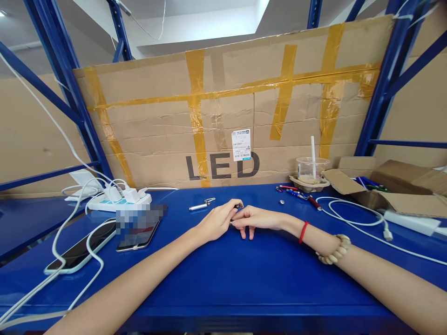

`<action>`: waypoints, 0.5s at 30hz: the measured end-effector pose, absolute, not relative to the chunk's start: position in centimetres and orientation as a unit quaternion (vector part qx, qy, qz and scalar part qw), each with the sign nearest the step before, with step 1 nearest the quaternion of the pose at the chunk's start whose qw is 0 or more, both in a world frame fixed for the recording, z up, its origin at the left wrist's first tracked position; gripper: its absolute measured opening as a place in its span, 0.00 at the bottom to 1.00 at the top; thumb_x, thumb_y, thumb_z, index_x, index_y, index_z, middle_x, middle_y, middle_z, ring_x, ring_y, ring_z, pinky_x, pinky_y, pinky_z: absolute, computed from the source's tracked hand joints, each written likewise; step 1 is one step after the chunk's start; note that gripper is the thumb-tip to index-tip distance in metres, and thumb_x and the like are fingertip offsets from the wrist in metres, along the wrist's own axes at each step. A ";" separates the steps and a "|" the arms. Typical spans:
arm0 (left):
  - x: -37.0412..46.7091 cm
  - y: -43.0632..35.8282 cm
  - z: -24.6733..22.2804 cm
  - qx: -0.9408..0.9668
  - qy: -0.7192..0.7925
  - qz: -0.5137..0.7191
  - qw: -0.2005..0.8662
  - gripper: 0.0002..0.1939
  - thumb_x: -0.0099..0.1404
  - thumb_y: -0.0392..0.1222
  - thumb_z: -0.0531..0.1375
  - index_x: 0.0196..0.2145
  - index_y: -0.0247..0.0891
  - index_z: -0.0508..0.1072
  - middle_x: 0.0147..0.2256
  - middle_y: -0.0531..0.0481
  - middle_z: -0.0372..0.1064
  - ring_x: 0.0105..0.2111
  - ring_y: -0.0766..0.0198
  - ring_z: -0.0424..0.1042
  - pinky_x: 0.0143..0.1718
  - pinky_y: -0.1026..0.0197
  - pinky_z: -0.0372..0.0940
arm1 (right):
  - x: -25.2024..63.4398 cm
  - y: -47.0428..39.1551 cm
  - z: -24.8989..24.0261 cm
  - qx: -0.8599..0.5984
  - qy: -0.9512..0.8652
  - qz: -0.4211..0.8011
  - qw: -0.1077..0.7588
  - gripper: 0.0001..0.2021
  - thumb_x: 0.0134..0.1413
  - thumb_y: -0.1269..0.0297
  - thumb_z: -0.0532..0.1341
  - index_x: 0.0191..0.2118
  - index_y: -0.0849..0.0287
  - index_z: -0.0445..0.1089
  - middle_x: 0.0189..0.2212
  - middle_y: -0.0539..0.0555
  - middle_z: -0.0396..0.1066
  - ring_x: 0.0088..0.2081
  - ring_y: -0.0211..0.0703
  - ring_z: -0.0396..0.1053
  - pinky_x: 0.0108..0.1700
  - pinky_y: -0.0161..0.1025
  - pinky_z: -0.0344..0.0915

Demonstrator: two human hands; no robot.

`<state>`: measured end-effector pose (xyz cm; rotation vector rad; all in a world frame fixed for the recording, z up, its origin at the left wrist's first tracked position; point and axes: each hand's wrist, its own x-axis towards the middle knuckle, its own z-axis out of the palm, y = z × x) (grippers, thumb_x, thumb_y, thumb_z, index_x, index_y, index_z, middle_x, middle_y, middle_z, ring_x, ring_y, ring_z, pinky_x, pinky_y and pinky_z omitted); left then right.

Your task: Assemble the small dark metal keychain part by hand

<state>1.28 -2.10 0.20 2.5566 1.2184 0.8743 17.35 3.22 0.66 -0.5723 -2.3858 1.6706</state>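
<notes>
Above the middle of the blue table (pixel 216 288), my left hand (pixel 217 220) and my right hand (pixel 254 217) meet at their fingertips. The left fingers are curled round a small dark and metallic piece (pixel 239 205), mostly hidden by the fingers. My right thumb and index finger are pinched beside it, with a tiny shiny bit showing between the hands; what they grip is too small to name. Just left of the hands lies a silver cylindrical piece (pixel 198 207) with a small metal clip (pixel 210 200) at its end. A small round metal piece (pixel 281 202) lies to the right.
Two phones (pixel 82 251) (pixel 139 232), a power strip (pixel 118 202) and white cables are at left. At right are pens (pixel 296 192), a plastic cup (pixel 312 170), a coiled cable (pixel 349 222) and an open carton (pixel 412 186). Cardboard (pixel 157 135) stands behind.
</notes>
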 end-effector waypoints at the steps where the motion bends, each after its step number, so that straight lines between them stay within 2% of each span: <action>1: 1.3 -2.1 0.2 0.858 0.410 0.297 0.089 0.14 0.67 0.40 0.39 0.45 0.39 0.57 0.37 0.47 0.64 0.32 0.66 0.65 0.33 0.64 0.59 | 17.4 3.2 0.7 -0.193 -0.803 0.558 0.084 0.15 0.48 0.56 0.58 0.31 0.66 0.68 0.22 0.49 0.65 0.22 0.29 0.65 0.23 0.26 0.65; 15: 1.2 -2.2 0.2 0.863 0.394 0.304 0.086 0.13 0.67 0.39 0.39 0.45 0.38 0.57 0.37 0.48 0.64 0.35 0.66 0.65 0.38 0.64 0.59 | 16.9 2.9 0.0 -0.170 -0.839 0.504 0.112 0.16 0.48 0.54 0.56 0.24 0.65 0.65 0.16 0.47 0.60 0.18 0.28 0.59 0.17 0.26 0.63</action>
